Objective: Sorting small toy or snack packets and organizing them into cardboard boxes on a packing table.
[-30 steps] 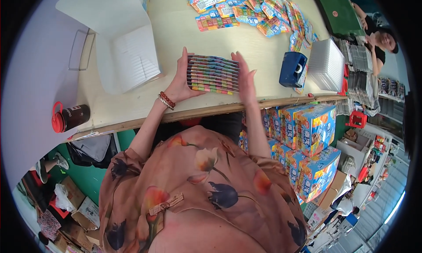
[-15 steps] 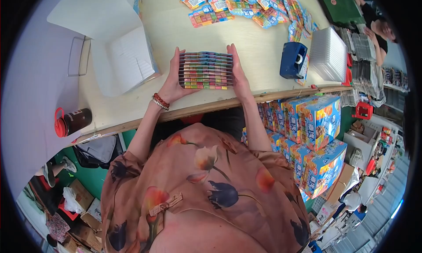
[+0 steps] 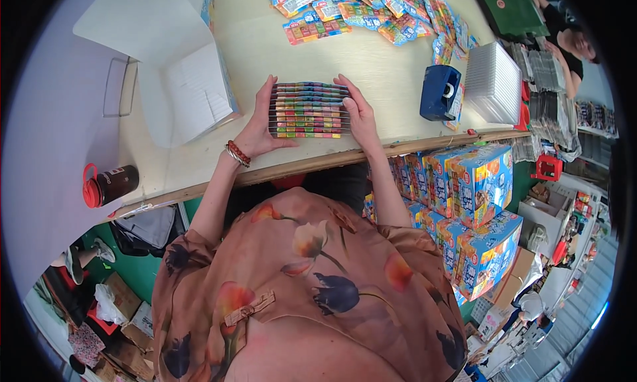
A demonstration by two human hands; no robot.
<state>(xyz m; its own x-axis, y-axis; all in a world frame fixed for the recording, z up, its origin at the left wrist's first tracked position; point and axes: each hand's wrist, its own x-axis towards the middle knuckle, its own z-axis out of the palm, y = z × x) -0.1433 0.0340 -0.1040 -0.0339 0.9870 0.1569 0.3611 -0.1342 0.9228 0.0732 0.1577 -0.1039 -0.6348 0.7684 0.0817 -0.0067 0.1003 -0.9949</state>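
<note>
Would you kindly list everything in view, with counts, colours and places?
Table: one, pale, in front
Packet stack: one, multicoloured, table's near side
Loose packets: many, multicoloured, table's far side
Open box: one, white inside, table's left
Bottle: one, dark, red-lidded, near left
Tape dispenser: one, blue, table's right
Ridged stack: one, translucent, beside dispenser
Container: one, green, far right
Printed boxes: several, mostly blue, below table's right
Bag: one, dark, lower left
Cartons: several, brown, lower left
Other people: at least two, one wearing black, outer edges
Remaining clutter: uncounted, mixed, both sides
Shirt: one, brownish floral, bottom centre
Bracelets: several, red and pale, left wrist
Left hand: one, bare, fingers on packet stack's left
Right hand: one, bare, fingers on its right
</note>
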